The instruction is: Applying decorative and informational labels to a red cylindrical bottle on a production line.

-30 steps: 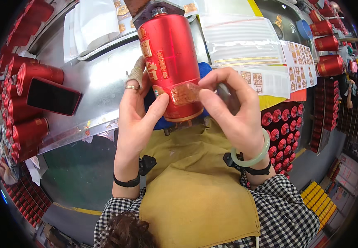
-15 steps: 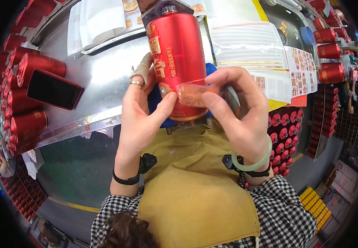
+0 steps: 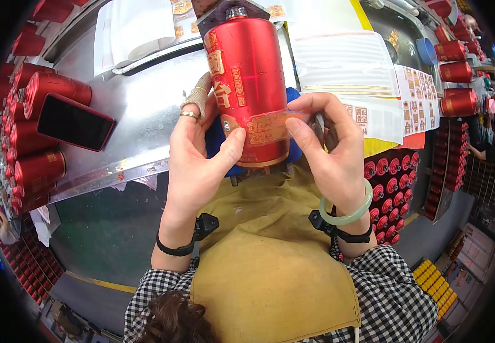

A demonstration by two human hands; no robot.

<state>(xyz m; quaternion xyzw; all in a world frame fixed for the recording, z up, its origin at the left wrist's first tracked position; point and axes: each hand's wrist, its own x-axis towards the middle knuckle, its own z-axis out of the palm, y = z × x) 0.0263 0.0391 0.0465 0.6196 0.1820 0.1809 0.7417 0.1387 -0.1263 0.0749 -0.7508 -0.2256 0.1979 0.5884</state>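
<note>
A glossy red bottle with gold lettering lies with its neck away from me, against a metal bracket. My left hand grips its left side: the thumb presses on the front near a small round emblem, and the fingers go behind. A cloth cover sits on one fingertip, with a ring below it. Low on the bottle lies a clear decal with gold characters. My right hand pinches the decal's right end between thumb and forefinger. A dark slim tool rests in that palm, partly hidden by the fingers.
Blue padding shows under the bottle. At left, a phone leans on stacked red bottles beside the metal bench. Decal sheets and a gold-printed sheet lie at right. Red bottles stand in rows below them.
The bottle has turned slightly, showing more of the gold lettering. The decal now lies flatter against the bottle, its gold characters plainer. My right hand has shifted slightly, still pinching its end.
</note>
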